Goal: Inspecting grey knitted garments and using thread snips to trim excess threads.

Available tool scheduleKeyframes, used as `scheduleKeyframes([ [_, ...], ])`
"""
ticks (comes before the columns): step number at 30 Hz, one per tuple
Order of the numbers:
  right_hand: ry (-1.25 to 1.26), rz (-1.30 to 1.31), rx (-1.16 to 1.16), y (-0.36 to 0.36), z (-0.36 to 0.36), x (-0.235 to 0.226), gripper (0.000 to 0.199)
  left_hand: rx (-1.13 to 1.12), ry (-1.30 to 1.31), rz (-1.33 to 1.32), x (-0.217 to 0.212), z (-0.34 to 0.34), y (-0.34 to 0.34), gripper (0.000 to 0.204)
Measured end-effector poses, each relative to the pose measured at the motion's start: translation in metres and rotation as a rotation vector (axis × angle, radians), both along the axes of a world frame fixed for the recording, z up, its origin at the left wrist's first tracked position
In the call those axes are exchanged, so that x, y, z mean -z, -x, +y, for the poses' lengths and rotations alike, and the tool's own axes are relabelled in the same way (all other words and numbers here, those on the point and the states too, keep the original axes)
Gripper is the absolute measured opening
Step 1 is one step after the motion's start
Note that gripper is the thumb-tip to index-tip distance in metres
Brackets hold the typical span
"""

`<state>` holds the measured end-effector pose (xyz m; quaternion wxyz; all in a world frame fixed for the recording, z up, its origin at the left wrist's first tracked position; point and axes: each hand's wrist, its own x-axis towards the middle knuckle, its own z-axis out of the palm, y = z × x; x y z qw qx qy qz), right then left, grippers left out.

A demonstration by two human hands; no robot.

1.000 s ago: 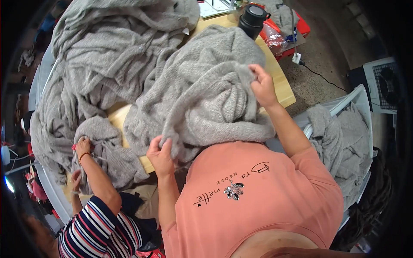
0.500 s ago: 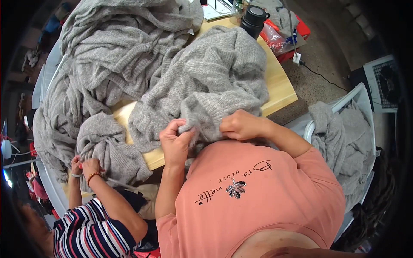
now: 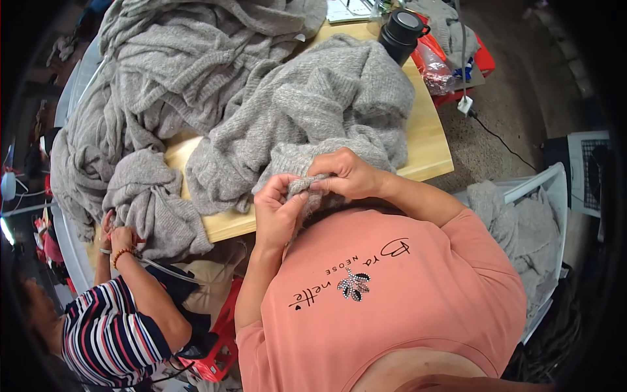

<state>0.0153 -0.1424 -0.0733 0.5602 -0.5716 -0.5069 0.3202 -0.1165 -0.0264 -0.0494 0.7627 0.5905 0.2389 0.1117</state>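
A grey knitted garment point(image 3: 313, 111) lies heaped on the wooden table point(image 3: 428, 147) in front of me. My left hand point(image 3: 277, 209) and my right hand point(image 3: 346, 173) meet at the garment's near edge, close to my chest. Both pinch the same small fold of knit between thumb and fingers. The rest of the garment trails away from my hands across the table.
A large pile of grey knitwear point(image 3: 163, 72) covers the table's left and far side. A black flask point(image 3: 401, 32) stands at the far right corner. Another person in a striped top point(image 3: 111, 333) handles a grey piece point(image 3: 147, 202) at the left. A white crate point(image 3: 529, 222) holds more knitwear at the right.
My hands were spread wide on the garment's edges. They have come together near my chest, now both pinching one small fold, and the garment has been drawn toward me.
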Motion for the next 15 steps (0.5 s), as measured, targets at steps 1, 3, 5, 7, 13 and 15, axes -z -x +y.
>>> scheduleKeyframes([
  [1,-0.038,-0.085,0.003,0.001,0.0,-0.003,0.016,-0.001,-0.115,0.008,0.009,0.0,0.001,0.01],
  [3,-0.166,-0.327,0.041,0.01,0.001,-0.008,0.01,-0.001,-0.054,0.075,0.014,-0.003,0.002,0.009],
  [5,-0.118,-0.237,0.061,0.007,0.001,0.002,0.011,0.12,-0.111,0.164,0.019,-0.004,0.007,0.01],
  [7,-0.074,-0.133,0.09,0.005,0.004,0.013,0.013,0.136,-0.021,0.155,0.015,-0.001,0.007,0.01],
  [13,-0.133,-0.203,0.317,-0.006,-0.001,0.012,0.012,-0.155,0.277,-0.033,0.012,0.023,0.004,0.012],
  [15,-0.038,-0.188,0.254,-0.017,-0.021,0.024,0.015,-0.275,0.278,-0.064,-0.001,0.037,0.001,0.011],
])
